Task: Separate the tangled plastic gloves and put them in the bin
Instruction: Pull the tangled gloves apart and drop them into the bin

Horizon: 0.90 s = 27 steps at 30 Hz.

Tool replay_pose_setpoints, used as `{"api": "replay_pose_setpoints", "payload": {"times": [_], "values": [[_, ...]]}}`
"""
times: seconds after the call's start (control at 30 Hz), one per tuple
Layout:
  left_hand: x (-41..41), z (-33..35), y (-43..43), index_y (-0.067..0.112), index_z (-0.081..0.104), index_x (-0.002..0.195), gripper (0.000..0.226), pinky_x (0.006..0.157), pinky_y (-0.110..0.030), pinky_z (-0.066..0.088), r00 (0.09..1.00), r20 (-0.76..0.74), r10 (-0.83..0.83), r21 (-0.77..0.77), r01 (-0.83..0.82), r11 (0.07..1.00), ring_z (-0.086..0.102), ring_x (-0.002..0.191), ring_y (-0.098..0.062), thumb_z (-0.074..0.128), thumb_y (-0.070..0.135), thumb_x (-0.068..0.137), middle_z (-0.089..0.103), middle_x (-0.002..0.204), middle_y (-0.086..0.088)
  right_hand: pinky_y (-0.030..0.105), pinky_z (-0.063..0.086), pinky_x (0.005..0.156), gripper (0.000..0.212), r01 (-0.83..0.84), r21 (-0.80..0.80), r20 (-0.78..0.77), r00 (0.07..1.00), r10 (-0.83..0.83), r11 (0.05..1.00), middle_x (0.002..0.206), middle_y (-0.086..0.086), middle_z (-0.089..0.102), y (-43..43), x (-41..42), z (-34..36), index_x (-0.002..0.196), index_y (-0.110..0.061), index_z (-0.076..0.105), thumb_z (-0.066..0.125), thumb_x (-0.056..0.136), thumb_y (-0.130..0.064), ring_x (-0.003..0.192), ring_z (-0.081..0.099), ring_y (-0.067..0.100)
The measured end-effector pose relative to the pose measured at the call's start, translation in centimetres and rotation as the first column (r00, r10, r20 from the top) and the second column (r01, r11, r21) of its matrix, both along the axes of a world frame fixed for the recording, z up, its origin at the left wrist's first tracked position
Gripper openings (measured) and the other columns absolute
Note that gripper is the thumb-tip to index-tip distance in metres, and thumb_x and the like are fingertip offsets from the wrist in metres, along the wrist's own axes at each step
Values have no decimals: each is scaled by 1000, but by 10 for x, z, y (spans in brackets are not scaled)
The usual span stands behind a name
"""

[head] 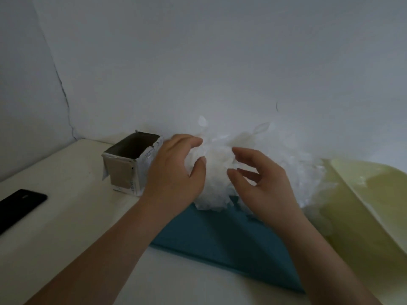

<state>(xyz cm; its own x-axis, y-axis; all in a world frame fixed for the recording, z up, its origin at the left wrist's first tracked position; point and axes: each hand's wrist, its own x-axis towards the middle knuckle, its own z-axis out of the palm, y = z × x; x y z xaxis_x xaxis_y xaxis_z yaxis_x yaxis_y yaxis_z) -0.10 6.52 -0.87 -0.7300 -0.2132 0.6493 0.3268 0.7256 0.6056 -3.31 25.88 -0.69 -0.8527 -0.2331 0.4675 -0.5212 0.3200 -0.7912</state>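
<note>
A white wall [220,51] is filling the upper half of the view, and a white table [66,227] is running along its foot. A teal cloth [220,243] is lying folded on the table, its far edge tucked under the tangled pile of clear plastic gloves [218,172]. The pile is sitting against the wall, between the hands and spilling rightward over a pale yellow-green tray-like piece [363,216] at the right edge — what that piece is cannot be told.

The left hand [174,172] is reaching in from the lower left and cupping the left side of the pile; its fingers [189,139] are arching over the top of the plastic, with the thumb [199,167] standing apart from them and nothing clearly pinched. The right hand [266,183] is hovering at the pile's front right, its fingers [242,153] spread and loosely bent, gripping nothing.

An open-topped cardboard box [123,172] — the bin — is standing upright just left of the left hand, close beside the pile. A black phone [19,205] is lying flat near the table's left edge, well apart from the box.
</note>
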Motion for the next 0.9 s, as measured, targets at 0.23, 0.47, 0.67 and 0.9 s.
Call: {"api": "replay_pose_setpoints", "payload": {"times": [0.23, 0.47, 0.67, 0.9], "values": [[10, 0, 9, 25, 73, 106, 20, 96, -22, 54, 929, 118, -351, 234, 317, 919, 70, 107, -6, 77, 10, 93, 73, 106, 14, 33, 62, 88, 67, -109, -178, 322, 933, 162, 978, 136, -9, 61, -4, 1, -4, 149, -37, 45, 75, 93, -15, 113, 70, 14], [16, -3, 14, 15, 77, 94, 13, 87, -22, 58, 814, 183, -551, 369, 462, 806, 76, 92, -12, 78, 2, 91, 79, 92, 3, 38, 59, 77, 31, -25, -538, 549, 749, 372, 843, 102, 10, 75, 3, -2, 4, 123, -12, 67, 69, 96, -27, 90, 75, 27], [14, -4, 9, 17, 69, 86, 21, 82, -36, 62, 872, 113, -477, 306, 426, 851, 73, 90, -22, 62, -2, 80, 74, 88, 2, 41, 59, 78, 35, 22, -473, 540, 798, 270, 881, 94, 19, 74, 5, -4, -1, 115, -6, 72, 65, 87, 12, 81, 72, 29], [4, -7, -2, 46, 55, 123, 52, 86, -23, 53, 916, 372, -147, 153, 96, 984, 56, 106, 7, 81, 58, 80, 55, 121, 30, 36, 61, 80, 61, 112, -462, 472, 871, 137, 880, 105, 10, 77, 8, -4, 5, 102, -16, 81, 38, 85, 22, 98, 75, 27]]}}
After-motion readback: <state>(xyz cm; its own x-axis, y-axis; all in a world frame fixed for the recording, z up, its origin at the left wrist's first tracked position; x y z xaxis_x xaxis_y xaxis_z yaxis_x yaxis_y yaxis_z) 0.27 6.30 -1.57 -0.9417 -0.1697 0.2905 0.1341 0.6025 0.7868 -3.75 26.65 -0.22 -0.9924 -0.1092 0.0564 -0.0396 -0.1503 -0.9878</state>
